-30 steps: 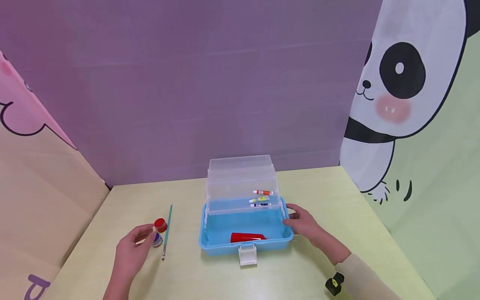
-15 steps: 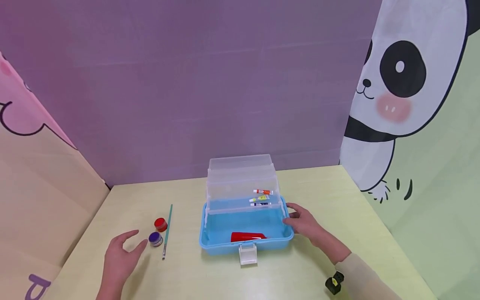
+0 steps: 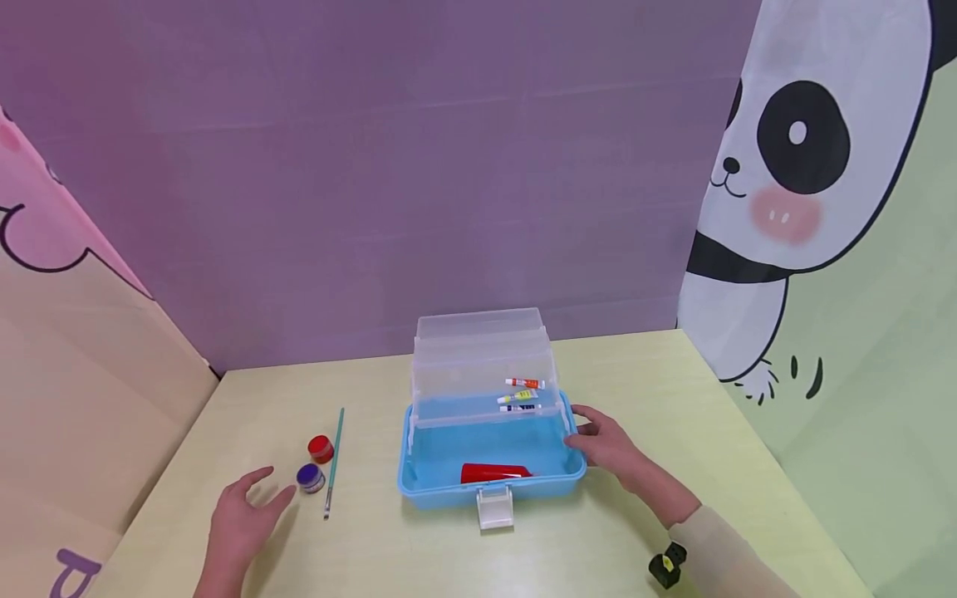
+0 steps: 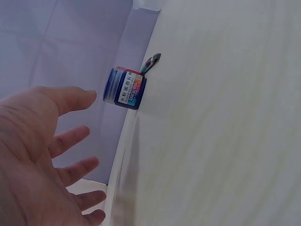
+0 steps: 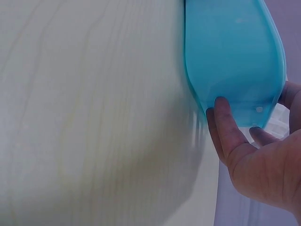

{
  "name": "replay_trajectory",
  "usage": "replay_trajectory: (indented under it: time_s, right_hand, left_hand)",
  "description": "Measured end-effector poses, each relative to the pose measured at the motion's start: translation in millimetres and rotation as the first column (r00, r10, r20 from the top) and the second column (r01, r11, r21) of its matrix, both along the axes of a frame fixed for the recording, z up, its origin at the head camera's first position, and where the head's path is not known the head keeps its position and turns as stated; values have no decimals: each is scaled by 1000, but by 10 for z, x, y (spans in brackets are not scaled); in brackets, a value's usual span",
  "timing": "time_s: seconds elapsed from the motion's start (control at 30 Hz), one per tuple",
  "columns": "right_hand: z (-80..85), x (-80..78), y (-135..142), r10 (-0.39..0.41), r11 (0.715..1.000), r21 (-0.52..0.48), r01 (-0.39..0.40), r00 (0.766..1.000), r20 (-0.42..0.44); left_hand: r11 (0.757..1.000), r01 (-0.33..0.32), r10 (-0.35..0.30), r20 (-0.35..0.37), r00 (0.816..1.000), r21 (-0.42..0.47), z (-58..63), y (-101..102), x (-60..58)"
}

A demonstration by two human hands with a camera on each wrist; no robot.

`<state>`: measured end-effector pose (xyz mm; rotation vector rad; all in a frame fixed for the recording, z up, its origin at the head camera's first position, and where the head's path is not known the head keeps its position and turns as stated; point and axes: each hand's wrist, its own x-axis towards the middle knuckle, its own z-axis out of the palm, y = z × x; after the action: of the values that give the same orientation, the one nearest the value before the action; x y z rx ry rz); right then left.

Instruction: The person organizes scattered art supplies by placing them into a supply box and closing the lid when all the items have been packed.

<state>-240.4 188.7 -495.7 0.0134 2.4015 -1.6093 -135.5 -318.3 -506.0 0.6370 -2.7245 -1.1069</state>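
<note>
My left hand (image 3: 241, 523) is just above the table at the left, thumb and fingers spread, holding nothing. Close to its fingertips stands a small paint jar (image 3: 310, 477) with a blue-purple lid; the left wrist view shows the label on this jar (image 4: 130, 89). Behind it is a red-lidded jar (image 3: 321, 448), and a thin green paintbrush (image 3: 336, 457) lies beside both. My right hand (image 3: 609, 448) grips the right end of a light blue storage box (image 3: 441, 500), thumb over the rim. In the right wrist view its fingers (image 5: 228, 127) press the outer wall.
The box's clear lid (image 3: 478, 340) stands raised at the back. A red tube (image 3: 493, 473) lies inside the box, and three small paint tubes (image 3: 517, 397) show at the lid. A white latch (image 3: 495, 508) hangs at the front. A purple backdrop (image 3: 449, 166) rises behind the table.
My left hand has drawn back left from the jars and its fingers have spread, uncovering the blue-purple-lidded jar. The right hand and the box have stayed put.
</note>
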Motion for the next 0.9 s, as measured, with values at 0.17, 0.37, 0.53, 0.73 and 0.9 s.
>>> replay_trajectory:
  time_s: [0.17,0.37,0.53,0.73,0.9]
  right_hand:
    - [25,14,0,2,1000,-10,-2,1000,1]
    - [42,22,14,21,1000,-21,-21,1000,2]
    - [39,14,22,39,999,-30,-39,999,1]
    - [24,1,15,25,999,-34,-25,1000,4]
    - [-3,-10,6,1,1000,-27,-1,1000,13]
  left_hand:
    - [999,35,-35,53,998,5,13,-18,-48]
    - [998,57,-57,84,995,2,22,-9,-74]
    - [996,87,-85,85,993,-14,20,-8,-92]
    - [989,144,-141,95,985,-25,24,4,-116]
    - [988,152,-149,103,984,-27,2,25,-130]
